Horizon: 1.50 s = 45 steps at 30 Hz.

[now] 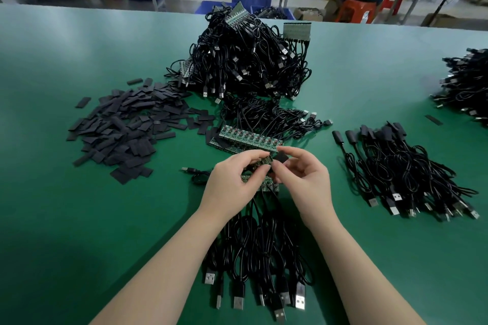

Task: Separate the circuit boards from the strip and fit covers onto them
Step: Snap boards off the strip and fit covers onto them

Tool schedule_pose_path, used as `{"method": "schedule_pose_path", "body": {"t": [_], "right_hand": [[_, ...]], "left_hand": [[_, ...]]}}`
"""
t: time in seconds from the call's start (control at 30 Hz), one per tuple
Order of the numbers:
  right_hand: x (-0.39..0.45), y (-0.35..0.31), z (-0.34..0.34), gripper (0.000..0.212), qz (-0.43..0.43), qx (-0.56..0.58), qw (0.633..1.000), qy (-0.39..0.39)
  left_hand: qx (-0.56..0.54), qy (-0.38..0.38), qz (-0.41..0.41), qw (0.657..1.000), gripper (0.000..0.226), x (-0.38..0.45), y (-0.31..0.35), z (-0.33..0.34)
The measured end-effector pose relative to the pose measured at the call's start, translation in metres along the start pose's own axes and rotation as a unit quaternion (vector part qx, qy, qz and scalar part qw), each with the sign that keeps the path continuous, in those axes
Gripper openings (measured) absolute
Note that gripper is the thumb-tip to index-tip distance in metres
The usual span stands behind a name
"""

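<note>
Early stage: left hand (232, 179) pinches a circuit board (260, 162), right hand (298, 174) pinches a black cover (280, 158) against it; few covered leads (390, 150) lie rightward, uncut strips (250, 140) beyond.

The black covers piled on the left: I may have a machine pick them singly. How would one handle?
One of the black covers probably weighs little, being a thin flat sleeve. It lies flat, so it should slide rather than roll. They overlap loosely, so lifting one may drag neighbours across the green table.
</note>
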State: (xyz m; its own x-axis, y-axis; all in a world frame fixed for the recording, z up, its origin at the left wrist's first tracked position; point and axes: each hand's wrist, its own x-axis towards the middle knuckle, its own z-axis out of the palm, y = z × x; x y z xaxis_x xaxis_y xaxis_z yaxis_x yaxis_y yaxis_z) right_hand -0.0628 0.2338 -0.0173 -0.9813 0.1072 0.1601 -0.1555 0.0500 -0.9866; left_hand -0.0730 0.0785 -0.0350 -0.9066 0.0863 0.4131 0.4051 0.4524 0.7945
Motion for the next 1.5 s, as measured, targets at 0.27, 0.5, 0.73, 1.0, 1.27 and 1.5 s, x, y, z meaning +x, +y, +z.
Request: {"method": "schedule_pose_path", "body": {"t": [0.27, 0.5, 0.73, 1.0, 1.27, 1.5], "right_hand": [[0.002, -0.002, -0.001, 0.026, 0.037, 0.081, 0.995, -0.042], [0.003, -0.007, -0.006, 0.03, 0.019, 0.044, 0.996, -0.074], [0.003, -0.011, -0.008, 0.024, 0.001, 0.088, 0.996, 0.001], [0.001, -0.009, -0.006, 0.024, -0.033, 0.06, 0.998, 0.006], [-0.002, -0.007, -0.004, 0.027, -0.082, 0.006, 0.997, -0.004], [-0.001, -0.006, -0.006, 0.029, -0.103, -0.02, 0.994, -0.007]], "left_hand": [[-0.032, 0.008, -0.01, 0.999, 0.028, 0.0, -0.002, 0.001], [-0.07, -0.01, -0.004, 0.997, 0.024, 0.001, -0.002, 0.001], [-0.046, -0.032, -0.005, 0.998, 0.024, 0.001, 0.0, 0.0], [-0.036, -0.031, -0.006, 0.999, 0.026, 0.0, 0.001, 0.0], [-0.037, -0.032, -0.014, 0.999, 0.025, 0.001, -0.003, 0.0], [-0.029, -0.034, -0.014, 0.999, 0.024, 0.0, -0.001, 0.0]]}}
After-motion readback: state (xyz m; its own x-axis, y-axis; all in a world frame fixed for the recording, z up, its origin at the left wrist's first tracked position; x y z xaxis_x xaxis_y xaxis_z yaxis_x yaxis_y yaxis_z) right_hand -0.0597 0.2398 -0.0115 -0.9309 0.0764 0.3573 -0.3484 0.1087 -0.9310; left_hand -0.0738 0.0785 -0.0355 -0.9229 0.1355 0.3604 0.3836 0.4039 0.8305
